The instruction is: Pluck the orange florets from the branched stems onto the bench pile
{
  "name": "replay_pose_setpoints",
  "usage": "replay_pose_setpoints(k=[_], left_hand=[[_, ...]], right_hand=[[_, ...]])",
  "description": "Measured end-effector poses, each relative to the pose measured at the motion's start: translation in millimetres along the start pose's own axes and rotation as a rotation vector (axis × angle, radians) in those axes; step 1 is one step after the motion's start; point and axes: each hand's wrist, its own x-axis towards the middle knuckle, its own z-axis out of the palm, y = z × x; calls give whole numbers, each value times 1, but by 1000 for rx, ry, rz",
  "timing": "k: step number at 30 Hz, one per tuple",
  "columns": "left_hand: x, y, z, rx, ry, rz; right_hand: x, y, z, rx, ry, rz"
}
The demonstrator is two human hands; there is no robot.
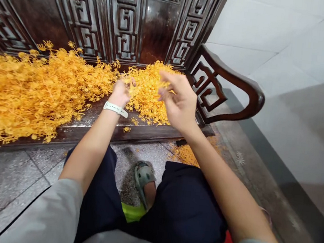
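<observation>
Dark bench (148,134): yellow pieces (146,92) lie between left hand (121,91), grip unclear, and loosely spread right hand (181,102).

A carved bench (157,34) stands at twelve o'clock, a white wall (306,48) at two, something red (226,241) at five, something green (133,213) at six, tiled floor (2,196) at eight.

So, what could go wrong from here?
The left pile spills over the bench's front edge, so a bump might send some down. A loose piece at that edge could be knocked off too. The left hand, beside the right pile, may drag tangled strands along.
</observation>
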Motion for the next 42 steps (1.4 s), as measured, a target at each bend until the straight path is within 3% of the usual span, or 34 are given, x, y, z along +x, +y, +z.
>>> replay_pose_setpoints(k=[3, 5, 8, 12, 17, 21, 25, 30, 35, 37, 39, 42], left_hand=[[-3, -11, 7, 50, 40, 14], [-4, -19, 10, 104, 11, 35], [-4, -31, 13, 155, -76, 154], [-11, -50, 14, 236, -171, 254], [-27, -66, 14, 343, -303, 226], [-27, -60, 14, 483, -387, 239], [-26, -47, 12, 842, -488, 252], [-39, -41, 12, 1242, -668, 110], [-45, -30, 14, 1465, -876, 157], [-40, -23, 10, 1427, -794, 219], [-35, -16, 5, 1280, -623, 278], [-30, -12, 1, 1073, -514, 240]], right_hand=[[-10, 61, 3, -114, 70, 468], [-16, 73, 7, -105, 13, 602], [-17, 54, 17, 3, -52, 506], [-15, 28, 35, 14, -37, 425], [-18, 38, 39, -13, -46, 380], [-13, 51, 30, 81, 71, 330], [-8, 68, 17, 148, 213, 330], [-7, 76, -1, -27, 277, 237], [-8, 92, -38, -247, 338, 204], [-13, 106, -59, -320, 443, 256], [-21, 118, -75, -369, 520, 345], [-33, 122, -78, -318, 467, 458]])
